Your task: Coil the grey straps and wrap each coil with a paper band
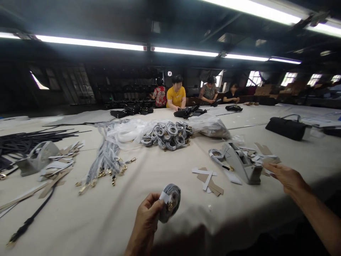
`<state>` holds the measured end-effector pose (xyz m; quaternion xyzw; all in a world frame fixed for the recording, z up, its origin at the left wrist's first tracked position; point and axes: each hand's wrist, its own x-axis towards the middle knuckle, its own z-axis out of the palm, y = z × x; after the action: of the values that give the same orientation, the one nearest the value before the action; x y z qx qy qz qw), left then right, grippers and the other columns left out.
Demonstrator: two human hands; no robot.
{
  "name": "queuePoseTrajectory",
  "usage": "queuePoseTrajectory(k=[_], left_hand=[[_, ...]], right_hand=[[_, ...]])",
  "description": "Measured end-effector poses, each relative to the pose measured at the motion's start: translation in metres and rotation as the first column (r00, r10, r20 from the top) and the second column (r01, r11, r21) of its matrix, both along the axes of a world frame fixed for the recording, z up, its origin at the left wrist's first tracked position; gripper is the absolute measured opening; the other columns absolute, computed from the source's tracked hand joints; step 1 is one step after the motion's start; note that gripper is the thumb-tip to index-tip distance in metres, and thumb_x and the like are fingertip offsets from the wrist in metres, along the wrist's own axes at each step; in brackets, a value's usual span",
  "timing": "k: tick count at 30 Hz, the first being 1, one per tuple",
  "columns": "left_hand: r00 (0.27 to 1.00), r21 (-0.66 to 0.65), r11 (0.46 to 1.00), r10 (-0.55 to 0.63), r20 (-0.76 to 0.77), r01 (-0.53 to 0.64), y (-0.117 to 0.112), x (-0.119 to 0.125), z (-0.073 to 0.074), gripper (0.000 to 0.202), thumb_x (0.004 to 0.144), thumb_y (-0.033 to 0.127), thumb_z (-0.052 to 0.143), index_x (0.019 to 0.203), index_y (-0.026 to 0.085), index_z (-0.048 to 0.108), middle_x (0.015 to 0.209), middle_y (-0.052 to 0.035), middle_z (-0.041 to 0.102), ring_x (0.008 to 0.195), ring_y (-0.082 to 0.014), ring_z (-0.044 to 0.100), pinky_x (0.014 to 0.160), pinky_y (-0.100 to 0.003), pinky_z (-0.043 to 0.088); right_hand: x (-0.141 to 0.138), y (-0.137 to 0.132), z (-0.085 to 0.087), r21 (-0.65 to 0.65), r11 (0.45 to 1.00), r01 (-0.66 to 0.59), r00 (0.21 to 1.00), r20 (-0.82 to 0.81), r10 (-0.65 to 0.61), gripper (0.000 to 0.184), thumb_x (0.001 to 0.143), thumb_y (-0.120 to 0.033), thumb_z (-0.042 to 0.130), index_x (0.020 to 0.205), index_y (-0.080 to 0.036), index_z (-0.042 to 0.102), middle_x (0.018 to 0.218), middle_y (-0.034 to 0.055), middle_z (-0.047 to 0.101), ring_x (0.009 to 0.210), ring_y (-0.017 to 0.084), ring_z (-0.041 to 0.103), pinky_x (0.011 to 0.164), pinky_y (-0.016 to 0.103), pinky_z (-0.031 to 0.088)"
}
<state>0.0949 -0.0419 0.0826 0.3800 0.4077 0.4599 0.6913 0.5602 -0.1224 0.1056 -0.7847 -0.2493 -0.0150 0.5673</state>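
My left hand (pixel 146 217) pinches a coiled strap (pixel 174 199) wrapped in clear plastic, with gold-coloured metal hardware at its middle. A white paper band (pixel 164 197) lies across the coil under my thumb. My right hand (pixel 289 179) is held at the cutting end of a grey tape dispenser (pixel 241 163), fingers stretched out toward it. I make out no tape between those fingers. Another coiled strap (pixel 216 154) lies against the dispenser's left side. White and brown paper strips (pixel 209 179) are scattered between the dispenser and my left hand.
Beyond my hands is a heap of coiled straps (pixel 170 135), beside uncoiled plastic-wrapped straps (pixel 108 156). A second tape dispenser (pixel 38 158) and black straps (pixel 29 140) lie at left. A black handbag (pixel 286 128) stands at right. Several co-workers stand across the table (pixel 106 220).
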Motion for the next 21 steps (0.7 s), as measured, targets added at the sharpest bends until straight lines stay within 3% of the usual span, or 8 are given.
queuePoseTrajectory(k=[3,7,10,12,15,17,19,21], left_hand=[[0.996,-0.023,0.999,-0.032,0.088,0.034,0.001,0.000,0.002,0.039,0.059,0.043,0.082,0.079,0.014,0.066,0.069,-0.0040,0.068,0.057,-0.0148,0.059,0.052,-0.023,0.043],[0.982,-0.040,0.997,-0.057,0.180,0.065,0.002,-0.002,0.007,0.040,0.059,0.041,0.083,0.083,0.013,0.065,0.073,-0.0053,0.069,0.063,-0.0159,0.062,0.058,-0.024,0.045],[0.983,-0.020,0.998,-0.050,0.177,0.054,0.003,0.001,0.008,0.035,0.061,0.038,0.081,0.079,0.013,0.063,0.068,-0.0032,0.066,0.057,-0.0129,0.056,0.052,-0.023,0.041],[0.992,0.013,1.000,-0.021,0.128,0.019,0.002,0.005,0.006,0.033,0.061,0.036,0.080,0.077,0.014,0.061,0.065,-0.0008,0.063,0.053,-0.0109,0.052,0.049,-0.022,0.038],[1.000,0.125,0.992,-0.009,0.021,0.007,0.000,0.006,0.004,0.029,0.065,0.034,0.077,0.077,0.014,0.061,0.067,0.0003,0.062,0.056,-0.0103,0.051,0.052,-0.021,0.037],[0.998,0.231,0.972,-0.014,-0.062,0.028,-0.004,0.003,0.005,0.024,0.071,0.033,0.074,0.078,0.015,0.061,0.071,-0.0002,0.062,0.063,-0.0116,0.053,0.058,-0.022,0.039],[0.990,0.317,0.948,0.002,-0.143,0.044,-0.007,-0.004,0.007,0.019,0.075,0.032,0.071,0.079,0.015,0.061,0.074,-0.0007,0.063,0.069,-0.0135,0.055,0.063,-0.023,0.042],[0.976,0.370,0.928,0.045,-0.213,0.038,-0.009,-0.010,0.008,0.013,0.077,0.028,0.068,0.079,0.016,0.062,0.074,-0.0006,0.063,0.071,-0.0143,0.055,0.066,-0.024,0.042]], right_hand=[[-0.001,-0.016,-0.019,-0.016,0.999,-0.032,0.963,-0.267,0.026,0.025,0.068,-0.021,0.078,0.046,-0.013,0.068,0.071,0.0266,0.071,0.057,0.021,0.065,0.060,0.041,0.047],[-0.015,-0.028,-0.029,-0.039,0.999,-0.004,0.912,-0.410,-0.012,0.026,0.060,-0.025,0.080,0.040,-0.017,0.066,0.072,0.0269,0.069,0.054,0.021,0.061,0.063,0.047,0.046],[-0.064,-0.020,-0.019,0.052,0.981,-0.190,0.870,-0.454,0.192,0.014,0.053,-0.031,0.083,0.058,-0.019,0.076,0.092,0.0240,0.072,0.078,0.027,0.068,0.074,0.043,0.049],[-0.122,-0.010,-0.005,0.112,0.887,-0.447,0.772,-0.453,0.446,0.032,0.051,-0.042,0.088,0.071,-0.019,0.079,0.091,0.0207,0.073,0.086,0.031,0.068,0.079,0.044,0.051],[-0.222,0.006,0.017,0.071,0.562,-0.824,0.497,-0.385,0.778,0.035,0.066,-0.052,0.080,0.076,-0.019,0.077,0.077,0.0108,0.073,0.074,0.026,0.065,0.072,0.038,0.051],[-0.275,0.017,0.026,0.076,0.421,-0.904,0.369,-0.360,0.857,0.032,0.070,-0.051,0.078,0.074,-0.019,0.074,0.071,0.0057,0.070,0.071,0.022,0.062,0.068,0.032,0.049],[-0.306,0.027,0.027,0.075,0.390,-0.918,0.342,-0.348,0.873,0.029,0.074,-0.048,0.076,0.071,-0.019,0.072,0.069,0.0027,0.068,0.069,0.018,0.059,0.066,0.029,0.047],[-0.319,0.037,0.021,0.049,0.420,-0.906,0.377,-0.354,0.856,0.029,0.075,-0.045,0.075,0.068,-0.018,0.070,0.066,0.0014,0.066,0.066,0.017,0.057,0.064,0.027,0.045]])
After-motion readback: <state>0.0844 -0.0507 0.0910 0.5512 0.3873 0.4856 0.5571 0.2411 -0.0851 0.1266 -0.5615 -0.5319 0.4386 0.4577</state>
